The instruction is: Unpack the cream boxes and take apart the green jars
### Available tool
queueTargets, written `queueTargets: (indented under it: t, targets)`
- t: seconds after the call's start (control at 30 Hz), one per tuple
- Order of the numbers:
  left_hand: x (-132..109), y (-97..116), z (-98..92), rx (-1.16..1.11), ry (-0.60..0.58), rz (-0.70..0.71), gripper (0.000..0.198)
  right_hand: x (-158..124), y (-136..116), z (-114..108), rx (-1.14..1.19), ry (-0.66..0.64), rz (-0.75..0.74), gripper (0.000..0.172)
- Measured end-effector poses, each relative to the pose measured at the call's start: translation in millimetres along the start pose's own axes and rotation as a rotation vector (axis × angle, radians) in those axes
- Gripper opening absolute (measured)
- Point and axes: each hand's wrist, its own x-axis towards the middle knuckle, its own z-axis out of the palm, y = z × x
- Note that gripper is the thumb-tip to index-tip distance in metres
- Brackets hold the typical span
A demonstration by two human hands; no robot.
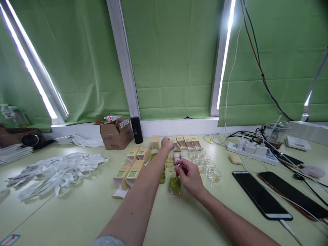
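Observation:
My left hand [167,144] reaches far across the table to the back row of small cardboard boxes [189,142]. Its fingers are curled beside the leftmost box in that row, and what they hold, if anything, is hidden. My right hand [190,176] is closer, its thumb and fingers bent together just above a clear square jar with a green lid [175,184]. Anything in that pinch is too small to make out. Between the hands lie small yellowish squares [169,164] in rows and some white round pieces [179,155]. Green lids [162,177] are partly hidden behind my left forearm.
Open clear jars [214,175] with yellow bottoms stand to the right. Several cardboard boxes [132,173] sit at left, near white straps [69,171]. Phones [261,193], cables and a power strip [252,152] occupy the right side. A carton [116,135] and black cylinder [136,130] stand behind.

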Motion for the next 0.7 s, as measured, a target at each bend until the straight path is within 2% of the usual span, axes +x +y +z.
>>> queueTargets:
  t: [0.33,0.4,0.5,0.57,0.7]
  targets:
    - [-8.4,7.9,-1.0,-0.135,0.058,0.065,0.033,-0.6,-1.3,-4.1,-0.002,0.003,-0.018,0.015]
    - [-15.2,8.3,-6.4,-0.164,0.058,0.077,0.039,-0.2,-2.5,-5.5,-0.005,0.004,-0.024,0.016]
    - [-29.6,10.1,-21.6,-0.219,0.055,0.122,0.048,1.6,-3.1,-8.7,0.001,0.023,-0.034,0.018]
    - [-44.0,10.4,-36.9,-0.260,0.027,0.188,0.044,3.5,-2.4,-11.1,0.007,0.048,-0.027,0.021]
    - [-90.8,-0.5,-77.9,-0.298,-0.112,0.332,0.038,7.9,-0.9,-15.2,0.060,0.123,0.025,0.031]
